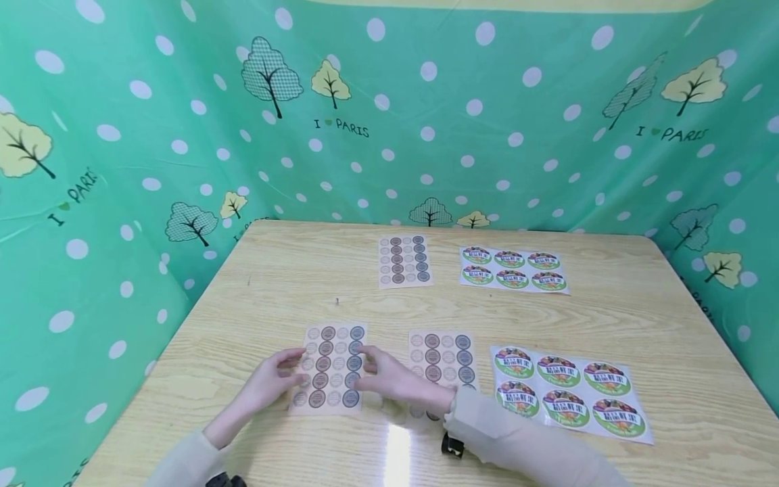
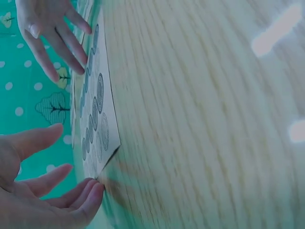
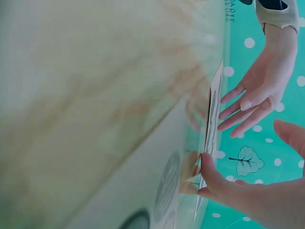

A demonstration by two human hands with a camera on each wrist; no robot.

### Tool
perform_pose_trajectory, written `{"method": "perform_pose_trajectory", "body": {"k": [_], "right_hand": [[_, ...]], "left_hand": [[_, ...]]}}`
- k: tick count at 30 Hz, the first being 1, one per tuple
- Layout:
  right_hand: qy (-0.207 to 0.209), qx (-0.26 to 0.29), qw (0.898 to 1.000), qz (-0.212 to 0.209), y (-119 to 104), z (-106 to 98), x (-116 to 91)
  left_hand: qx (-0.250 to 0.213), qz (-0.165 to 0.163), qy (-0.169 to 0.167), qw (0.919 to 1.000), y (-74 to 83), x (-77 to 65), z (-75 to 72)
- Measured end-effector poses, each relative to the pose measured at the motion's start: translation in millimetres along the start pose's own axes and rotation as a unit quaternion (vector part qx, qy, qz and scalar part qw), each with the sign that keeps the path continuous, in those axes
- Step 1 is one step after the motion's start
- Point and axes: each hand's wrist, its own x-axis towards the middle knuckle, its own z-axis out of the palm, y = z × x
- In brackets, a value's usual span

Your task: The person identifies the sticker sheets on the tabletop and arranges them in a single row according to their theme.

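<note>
A sheet of round stickers (image 1: 335,370), in columns of pale, brown and grey-blue circles, lies on the table between both hands. At its left edge is my left hand (image 1: 270,381); in the left wrist view, its fingertips (image 2: 95,191) touch a corner of the sheet while another finger stands apart. My right hand (image 1: 389,376) is at the right edge, fingers extended. In the right wrist view, two of its fingertips (image 3: 206,164) touch the sheet's edge. Under the right forearm, a similar sticker sheet (image 1: 447,358) is partly covered.
On the right lies a white sheet of oval fruit labels (image 1: 566,389), close to the right sleeve (image 1: 505,429). Farther back are another round-sticker sheet (image 1: 406,262) and a smaller-looking label sheet (image 1: 513,269). A green dotted curtain (image 1: 389,135) hangs behind the wooden table (image 1: 292,291).
</note>
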Motion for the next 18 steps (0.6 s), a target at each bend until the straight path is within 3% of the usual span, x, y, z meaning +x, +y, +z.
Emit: {"method": "perform_pose_trajectory", "body": {"k": [4,7,12,18], "right_hand": [[0.015,0.023,0.999,0.017,-1.3,5.0,-0.6],[0.020,0.027,0.999,0.026,-1.7,7.4,-1.0],[0.019,0.031,0.999,0.026,-1.3,8.9,-1.6],[0.016,0.048,0.998,0.024,0.9,7.2,-2.8]], "left_hand": [[-0.008,-0.010,-0.005,0.9999,0.2,-0.4,1.0],[-0.035,-0.039,-0.009,0.9986,1.0,-0.9,0.6],[-0.081,-0.088,-0.008,0.9928,3.2,-0.2,-1.0],[-0.148,-0.107,0.006,0.9832,2.1,3.2,-3.0]]}}
